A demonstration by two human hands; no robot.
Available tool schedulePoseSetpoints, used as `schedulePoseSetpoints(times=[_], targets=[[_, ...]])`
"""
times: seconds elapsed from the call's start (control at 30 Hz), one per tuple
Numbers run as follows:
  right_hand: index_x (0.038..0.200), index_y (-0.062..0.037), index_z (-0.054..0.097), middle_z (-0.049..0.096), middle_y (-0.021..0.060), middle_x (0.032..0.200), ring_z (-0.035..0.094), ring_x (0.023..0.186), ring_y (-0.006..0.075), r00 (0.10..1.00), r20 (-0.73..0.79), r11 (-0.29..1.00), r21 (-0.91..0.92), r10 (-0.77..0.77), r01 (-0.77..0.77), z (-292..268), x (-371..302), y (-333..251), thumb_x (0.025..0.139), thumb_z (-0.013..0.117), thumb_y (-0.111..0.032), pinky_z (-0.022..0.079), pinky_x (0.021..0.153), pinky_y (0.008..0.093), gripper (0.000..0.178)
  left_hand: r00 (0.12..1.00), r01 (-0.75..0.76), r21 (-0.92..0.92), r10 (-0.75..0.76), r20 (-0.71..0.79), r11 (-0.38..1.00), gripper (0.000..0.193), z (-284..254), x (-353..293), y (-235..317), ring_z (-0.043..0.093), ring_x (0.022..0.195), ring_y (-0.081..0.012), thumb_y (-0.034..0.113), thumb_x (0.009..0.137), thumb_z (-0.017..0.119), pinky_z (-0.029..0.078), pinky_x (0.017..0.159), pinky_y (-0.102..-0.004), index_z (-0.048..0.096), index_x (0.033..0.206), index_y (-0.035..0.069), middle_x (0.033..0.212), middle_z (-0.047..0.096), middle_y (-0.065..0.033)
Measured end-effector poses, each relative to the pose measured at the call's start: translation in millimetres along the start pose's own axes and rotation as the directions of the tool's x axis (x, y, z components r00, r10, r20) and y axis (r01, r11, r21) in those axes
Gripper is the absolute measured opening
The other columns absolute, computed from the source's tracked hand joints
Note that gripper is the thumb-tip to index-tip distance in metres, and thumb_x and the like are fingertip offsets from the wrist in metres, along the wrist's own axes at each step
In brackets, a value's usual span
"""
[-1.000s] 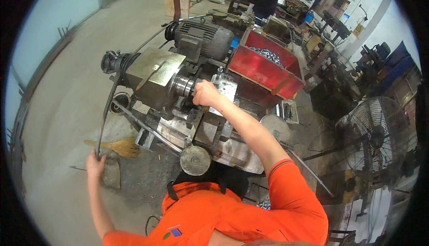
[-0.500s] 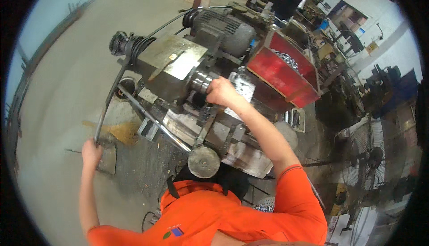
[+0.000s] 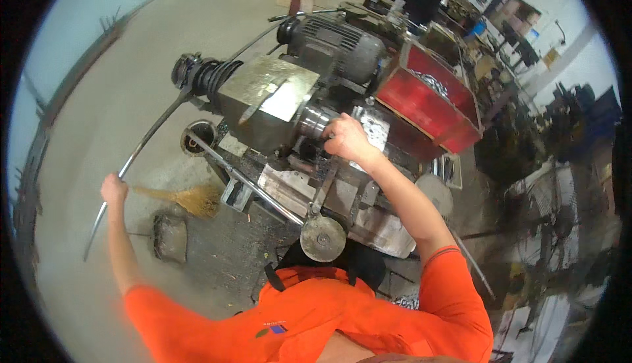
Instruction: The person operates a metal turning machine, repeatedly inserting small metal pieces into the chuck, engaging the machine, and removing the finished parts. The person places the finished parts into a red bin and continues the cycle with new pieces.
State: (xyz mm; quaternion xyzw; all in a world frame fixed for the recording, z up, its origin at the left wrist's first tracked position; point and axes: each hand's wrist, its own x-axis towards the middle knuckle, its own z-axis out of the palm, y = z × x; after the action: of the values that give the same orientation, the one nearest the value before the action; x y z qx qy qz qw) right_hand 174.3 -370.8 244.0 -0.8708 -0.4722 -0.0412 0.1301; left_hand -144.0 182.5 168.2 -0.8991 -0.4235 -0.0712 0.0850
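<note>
Our left hand [image 3: 113, 188] is clenched around a long metal rod [image 3: 141, 147], out at the left over the floor; the rod runs up into the far-left end of the machine [image 3: 270, 103]. Our right hand [image 3: 347, 140] grips a part at the machine's middle, just beside the red bin [image 3: 428, 109].
</note>
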Motion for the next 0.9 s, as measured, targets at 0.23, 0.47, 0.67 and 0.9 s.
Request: schedulePoseSetpoints(times=[0.23,0.47,0.67,0.9], targets=[[0.091,-0.0050,0.065,0.058,0.0156,0.113,0.054,0.098,0.0347,0.901,-0.429,0.990,0.141,0.061,0.000,-62.8,-116.6,-16.0,0.053,0.061,-0.009,0.046,0.083,0.0400,0.039,0.981,-0.126,-0.640,0.193,0.036,0.758,0.035,87.7,-73.7,140.2,0.063,0.082,-0.0320,0.018,0.076,0.063,0.049,0.073,-0.0373,0.061,0.107,0.003,0.091,0.065,-0.0171],[0.087,-0.0021,0.067,0.063,0.0159,0.103,0.058,0.096,0.0340,0.775,-0.303,0.832,0.213,0.555,-0.512,-88.4,-306.6,18.8,0.057,0.060,-0.012,0.047,0.084,0.0372,0.033,0.577,-0.755,-0.077,0.715,0.394,0.652,0.031,82.1,-125.2,249.8,0.064,0.088,-0.0304,0.038,0.080,0.061,0.051,0.071,-0.0415,0.068,0.084,0.008,0.087,0.067,-0.0154],[0.087,-0.0001,0.068,0.066,0.0157,0.088,0.064,0.082,0.0294,0.489,-0.296,0.554,0.204,0.821,-0.807,-73.2,-434.3,59.2,0.058,0.059,-0.009,0.049,0.076,0.0340,0.032,0.693,-0.624,-0.078,0.596,0.405,0.778,0.027,88.8,-128.8,269.4,0.064,0.088,-0.0282,0.035,0.078,0.063,0.052,0.070,-0.0406,0.068,0.086,0.009,0.090,0.067,-0.0121],[0.101,-0.0031,0.066,0.064,0.0206,0.098,0.060,0.094,0.0371,0.271,-0.305,0.331,0.165,0.913,-0.929,-57.5,-495.6,80.8,0.060,0.058,-0.016,0.046,0.085,0.0393,0.044,0.676,-0.669,0.031,0.590,0.441,0.743,0.027,115.5,-106.8,245.1,0.064,0.092,-0.0286,0.024,0.072,0.067,0.052,0.074,-0.0377,0.065,0.097,0.013,0.097,0.067,-0.0089]])
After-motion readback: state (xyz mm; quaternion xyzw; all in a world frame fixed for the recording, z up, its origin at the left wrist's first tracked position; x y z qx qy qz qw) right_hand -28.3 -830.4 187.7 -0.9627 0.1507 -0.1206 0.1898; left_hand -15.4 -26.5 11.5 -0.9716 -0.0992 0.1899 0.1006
